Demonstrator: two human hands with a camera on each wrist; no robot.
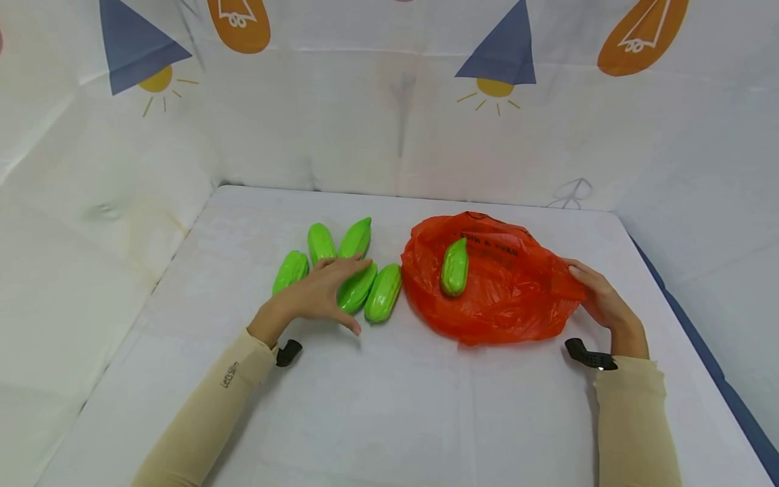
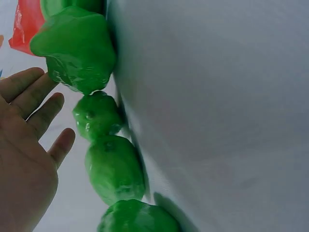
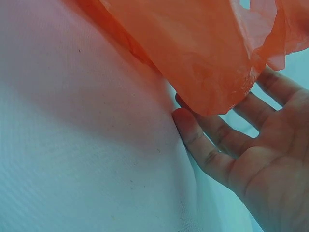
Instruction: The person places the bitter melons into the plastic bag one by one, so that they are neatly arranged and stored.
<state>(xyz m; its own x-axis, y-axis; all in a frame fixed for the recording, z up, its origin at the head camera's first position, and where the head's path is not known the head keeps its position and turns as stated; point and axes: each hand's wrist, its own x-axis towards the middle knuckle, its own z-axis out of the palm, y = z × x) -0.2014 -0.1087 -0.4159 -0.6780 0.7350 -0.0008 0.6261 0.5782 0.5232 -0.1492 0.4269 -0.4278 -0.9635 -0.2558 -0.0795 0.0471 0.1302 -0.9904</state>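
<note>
My left hand [image 1: 318, 289], fingers spread and thumb apart, hovers over several glossy green gourd-like vegetables [image 1: 383, 293] left of the bag. In the left wrist view, its fingertips come close to the row of vegetables [image 2: 115, 169]; whether they touch is unclear. A wrinkled red plastic bag [image 1: 499, 304] lies spread out to the right, with a single green gourd-like vegetable [image 1: 454, 268] on it. At the bag's right end is my right hand [image 1: 601, 301]. Up close, its extended fingers lie against the corner of the bag [image 3: 207, 72], partly behind it.
A white-covered table [image 1: 389, 406] carries everything. Behind it hangs a pale printed cloth [image 1: 341, 135], with similar cloth walls at left and right. Black wrist devices [image 1: 590, 355] sit on both wrists.
</note>
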